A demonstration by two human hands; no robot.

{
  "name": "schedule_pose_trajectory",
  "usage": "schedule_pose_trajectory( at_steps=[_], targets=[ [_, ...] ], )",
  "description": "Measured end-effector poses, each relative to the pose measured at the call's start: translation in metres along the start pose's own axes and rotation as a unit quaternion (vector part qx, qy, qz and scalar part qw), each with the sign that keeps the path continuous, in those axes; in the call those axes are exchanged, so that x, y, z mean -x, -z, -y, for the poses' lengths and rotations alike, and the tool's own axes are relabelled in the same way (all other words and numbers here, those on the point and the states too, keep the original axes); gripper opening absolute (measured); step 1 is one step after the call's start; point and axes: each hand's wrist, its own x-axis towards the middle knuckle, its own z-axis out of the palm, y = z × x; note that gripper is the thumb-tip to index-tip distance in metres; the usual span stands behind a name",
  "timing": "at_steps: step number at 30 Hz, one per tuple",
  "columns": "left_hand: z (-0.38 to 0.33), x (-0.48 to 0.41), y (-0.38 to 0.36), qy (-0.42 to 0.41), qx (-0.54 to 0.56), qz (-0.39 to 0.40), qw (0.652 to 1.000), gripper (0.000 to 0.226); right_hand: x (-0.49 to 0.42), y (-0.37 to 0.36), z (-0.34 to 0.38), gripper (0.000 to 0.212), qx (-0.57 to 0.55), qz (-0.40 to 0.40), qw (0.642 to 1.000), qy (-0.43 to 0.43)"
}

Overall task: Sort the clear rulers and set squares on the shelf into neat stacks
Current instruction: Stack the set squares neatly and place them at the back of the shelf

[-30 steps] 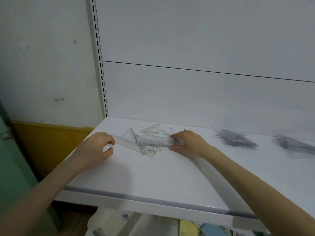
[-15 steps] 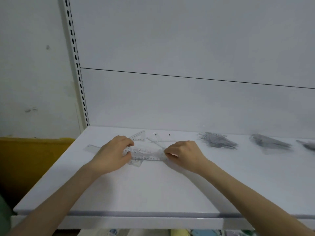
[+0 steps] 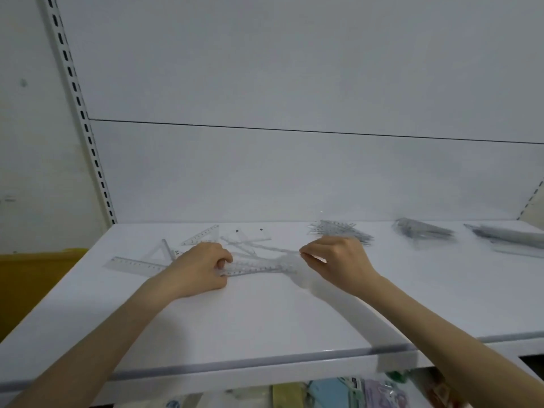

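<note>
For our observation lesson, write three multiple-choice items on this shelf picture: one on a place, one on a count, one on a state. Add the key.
1. On which side of the left hand does the lone ruler lie?
A. its left
B. its right
C. on top of it

2. How many stacks lie right of the right hand?
A. one
B. three
C. six

3. What are the two hands doing?
A. hanging idle
B. each holding an end of the bundle of rulers
C. lifting a set square

Key:
1 A: the ruler lies flat beyond that hand, leftward.
2 B: three piles show along the back of the shelf.
3 B: fingers curl or pinch on both ends of the bundle.
</note>
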Motion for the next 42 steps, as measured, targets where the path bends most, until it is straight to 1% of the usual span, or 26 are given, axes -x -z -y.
schedule_pose_trajectory(
  at_steps=[2, 5, 8, 9, 11, 14, 16, 17, 20, 22, 23, 25, 27, 28, 30, 33, 34, 35, 36, 38, 39, 42],
  targets=[
    [-0.001, 0.000, -0.002, -0.006, -0.006, 0.002, 1.000, 0.021, 0.002, 0.003, 0.000, 0.023, -0.011, -0.005, 1.000, -0.002],
    [0.000, 0.001, -0.004, -0.024, -0.005, 0.006, 1.000, 0.013, 0.003, 0.006, 0.000, 0.022, -0.046, -0.017, 0.998, -0.027],
    [-0.002, 0.003, 0.000, -0.001, 0.033, 0.007, 0.999, 0.013, 0.004, 0.007, 0.001, 0.016, -0.067, -0.023, 0.997, -0.038],
    [-0.002, 0.002, 0.000, 0.002, 0.025, 0.002, 1.000, 0.012, 0.005, 0.007, 0.001, 0.013, -0.071, -0.022, 0.996, -0.039],
    [-0.007, 0.003, 0.001, -0.009, -0.032, 0.000, 0.999, 0.013, 0.006, 0.009, 0.001, 0.012, -0.075, -0.023, 0.996, -0.049],
    [-0.016, 0.002, -0.002, -0.038, -0.148, 0.001, 0.988, 0.023, 0.009, 0.012, 0.002, 0.013, -0.083, -0.023, 0.994, -0.068],
    [-0.020, 0.000, -0.006, -0.034, -0.176, -0.015, 0.984, 0.030, 0.010, 0.014, 0.003, 0.012, -0.092, -0.014, 0.993, -0.078],
    [-0.021, -0.001, -0.006, -0.024, -0.168, -0.032, 0.985, 0.030, 0.010, 0.015, 0.003, 0.012, -0.102, -0.006, 0.991, -0.089],
    [-0.024, -0.002, -0.002, 0.018, -0.078, -0.111, 0.991, 0.023, 0.008, 0.021, 0.002, 0.015, -0.150, 0.020, 0.980, -0.132],
    [-0.026, 0.000, 0.005, 0.044, -0.003, -0.165, 0.985, 0.018, 0.007, 0.024, 0.002, 0.016, -0.160, 0.024, 0.977, -0.142],
    [-0.028, 0.001, 0.009, 0.063, 0.038, -0.180, 0.981, 0.016, 0.006, 0.025, 0.003, 0.015, -0.168, 0.027, 0.974, -0.151],
    [-0.033, 0.002, 0.017, 0.116, 0.178, -0.171, 0.962, 0.013, 0.003, 0.028, 0.007, 0.012, -0.206, 0.046, 0.961, -0.181],
    [-0.040, 0.004, 0.023, 0.162, 0.337, -0.126, 0.919, 0.015, 0.000, 0.032, 0.014, 0.012, -0.265, 0.081, 0.932, -0.233],
    [-0.044, 0.007, 0.025, 0.172, 0.383, -0.107, 0.901, 0.017, -0.002, 0.034, 0.017, 0.012, -0.297, 0.094, 0.914, -0.260],
    [-0.049, 0.011, 0.027, 0.182, 0.428, -0.088, 0.881, 0.020, -0.005, 0.039, 0.025, 0.011, -0.350, 0.100, 0.882, -0.299],
    [-0.055, 0.016, 0.026, 0.196, 0.483, -0.066, 0.851, 0.013, -0.005, 0.046, 0.034, 0.009, -0.398, 0.091, 0.849, -0.334],
    [-0.057, 0.016, 0.026, 0.196, 0.501, -0.050, 0.842, 0.016, -0.004, 0.048, 0.037, 0.007, -0.410, 0.090, 0.839, -0.346],
    [-0.059, 0.016, 0.025, 0.190, 0.512, -0.035, 0.837, 0.020, -0.001, 0.051, 0.038, 0.008, -0.418, 0.091, 0.830, -0.358],
    [-0.063, 0.015, 0.023, 0.178, 0.518, -0.025, 0.836, 0.020, 0.002, 0.054, 0.039, 0.015, -0.420, 0.094, 0.824, -0.368],
    [-0.073, 0.011, 0.018, 0.150, 0.529, -0.012, 0.835, 0.015, 0.012, 0.061, 0.039, 0.031, -0.409, 0.102, 0.824, -0.379],
    [-0.080, 0.008, 0.014, 0.140, 0.535, -0.006, 0.833, 0.015, 0.018, 0.066, 0.037, 0.036, -0.398, 0.104, 0.828, -0.381],
    [-0.106, -0.004, 0.002, 0.128, 0.536, 0.015, 0.834, 0.020, 0.038, 0.081, 0.027, 0.038, -0.379, 0.092, 0.838, -0.382]
  ],
)
